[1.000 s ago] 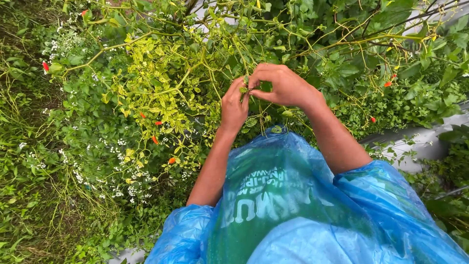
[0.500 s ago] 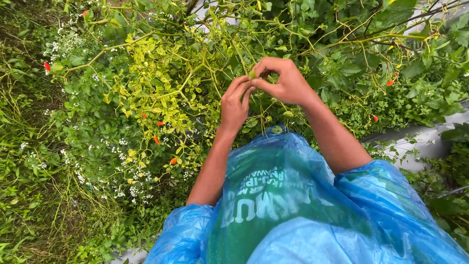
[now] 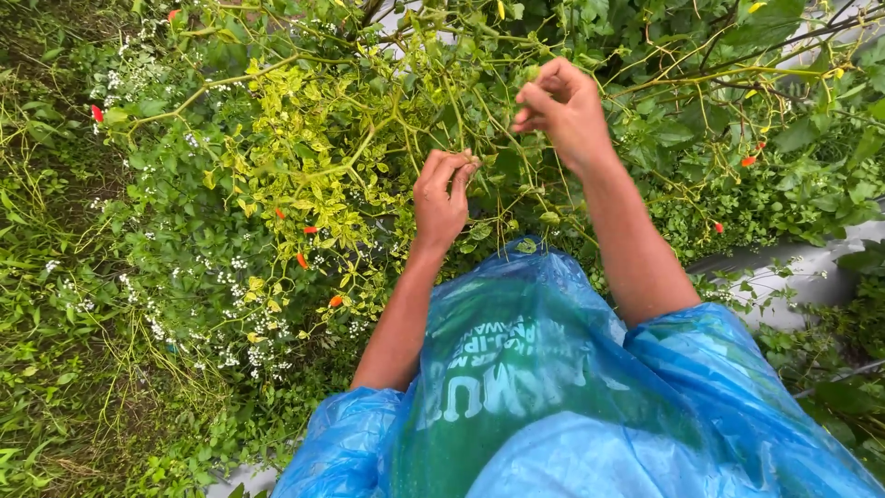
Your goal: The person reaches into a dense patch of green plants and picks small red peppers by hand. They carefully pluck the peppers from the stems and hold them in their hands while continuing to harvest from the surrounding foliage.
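Just left of frame centre the left hand curls its fingers loosely round a thin green stem running up the frame, while up and to the right, near the top centre, the right hand pinches a small green pod between thumb and fingertips.

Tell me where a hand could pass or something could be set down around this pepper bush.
Bare ground shows only in the pale strip right of the right forearm. Foliage between the left hand and right hand is a dense stem tangle. The yellow-green leaves with red peppers are crowded too.
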